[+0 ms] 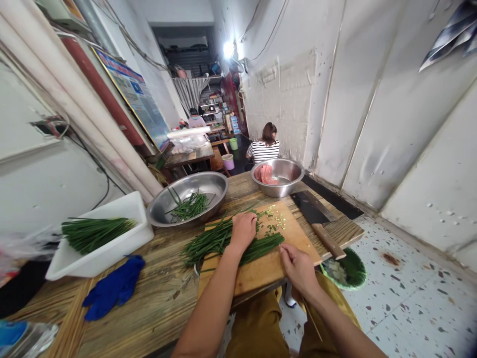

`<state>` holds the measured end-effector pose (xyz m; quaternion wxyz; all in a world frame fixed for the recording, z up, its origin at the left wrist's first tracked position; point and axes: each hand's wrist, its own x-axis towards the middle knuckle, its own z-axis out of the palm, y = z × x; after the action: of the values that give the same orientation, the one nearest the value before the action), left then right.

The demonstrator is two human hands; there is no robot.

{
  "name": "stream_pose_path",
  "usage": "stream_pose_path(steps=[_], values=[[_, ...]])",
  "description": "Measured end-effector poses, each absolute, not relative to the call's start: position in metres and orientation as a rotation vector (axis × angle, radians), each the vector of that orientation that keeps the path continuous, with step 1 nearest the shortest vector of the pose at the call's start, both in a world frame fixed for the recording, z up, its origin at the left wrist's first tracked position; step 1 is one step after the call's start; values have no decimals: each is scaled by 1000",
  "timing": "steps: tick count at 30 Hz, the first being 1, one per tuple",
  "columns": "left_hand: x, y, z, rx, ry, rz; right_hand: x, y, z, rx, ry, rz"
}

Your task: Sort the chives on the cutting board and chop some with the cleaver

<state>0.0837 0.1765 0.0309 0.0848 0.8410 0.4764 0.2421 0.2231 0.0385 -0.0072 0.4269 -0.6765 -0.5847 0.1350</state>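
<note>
A bunch of long green garlic chives (219,238) lies across a wooden cutting board (298,238). My left hand (244,229) is closed over the chives, its fingers curled toward the far side. Close to the trimmed ends of the nearer chives (266,243), my right hand (298,266) has thumb and fingers pinched; what they hold, if anything, is hidden. A thin yellowish strand (313,320) hangs below that hand. Small chopped bits (276,219) are scattered at the board's far right. A cleaver (311,208) with a wooden handle rests on the table right of the board.
Behind the board stand a steel basin (219,186) with chives and a steel bowl (286,185) with something pink. At left are a white tub (100,263) of chives and a blue glove (114,288). A green bin (357,268) is below. Two people sit beyond.
</note>
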Motion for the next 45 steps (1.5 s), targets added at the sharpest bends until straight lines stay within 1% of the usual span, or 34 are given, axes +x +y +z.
stream_pose_path(steps=[3,7,13,17,21,26,30,33,36,45], values=[[83,177,29,2504,1350,684,223,38,-7,-1700,-1461,328],[82,177,29,2567,1428,656,222,37,-6,-1702,-1463,340],[84,175,31,2613,1434,836,223,38,-7,-1698,-1463,339],[84,178,27,2664,1368,807,223,38,-8,-1687,-1462,336],[82,179,26,2676,1413,779,223,38,-9,-1698,-1463,325],[83,177,29,2616,1431,906,223,38,-9,-1705,-1472,336],[86,177,28,2406,1289,1070,223,37,-9,-1699,-1462,336],[89,177,26,2236,1149,958,223,38,-8,-1696,-1462,337],[92,175,25,2195,1080,836,222,39,-8,-1692,-1459,345],[93,170,28,2184,1060,807,222,37,-5,-1703,-1461,329]])
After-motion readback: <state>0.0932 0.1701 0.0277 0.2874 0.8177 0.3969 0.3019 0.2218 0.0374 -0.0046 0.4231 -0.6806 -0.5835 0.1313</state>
